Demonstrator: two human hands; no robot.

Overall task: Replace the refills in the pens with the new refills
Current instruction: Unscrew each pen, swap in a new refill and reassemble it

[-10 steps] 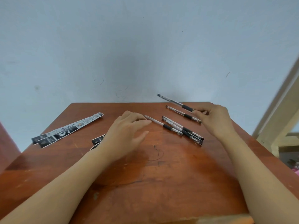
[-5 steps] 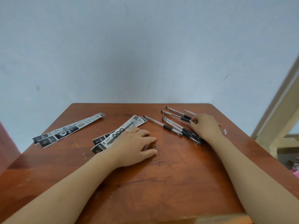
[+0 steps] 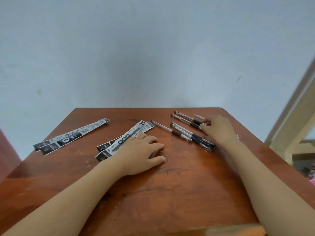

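Observation:
Several clear pens with black grips lie at the far right of the wooden table [image 3: 170, 193]: one single pen [image 3: 170, 131], a far pair [image 3: 185, 119] and a bundle [image 3: 193, 135]. My right hand [image 3: 219, 130] rests over their near ends, slightly blurred. Its fingertips are curled onto a thin pale loose refill [image 3: 199, 116] that sticks out toward the wall. My left hand [image 3: 141, 150] lies flat, palm down, fingers spread. It covers the near part of a stack of black-and-white refill packets [image 3: 134, 132].
More refill packets [image 3: 71, 136] lie at the table's left side. Small white bits [image 3: 237, 137] show just right of my right hand. A blue-grey wall stands directly behind the table and a cream door frame [image 3: 293, 116] rises at the right.
My left hand drew back from the single pen and settled flat, uncovering the refill packets. My right hand set down the lifted pen and now curls on the loose refill.

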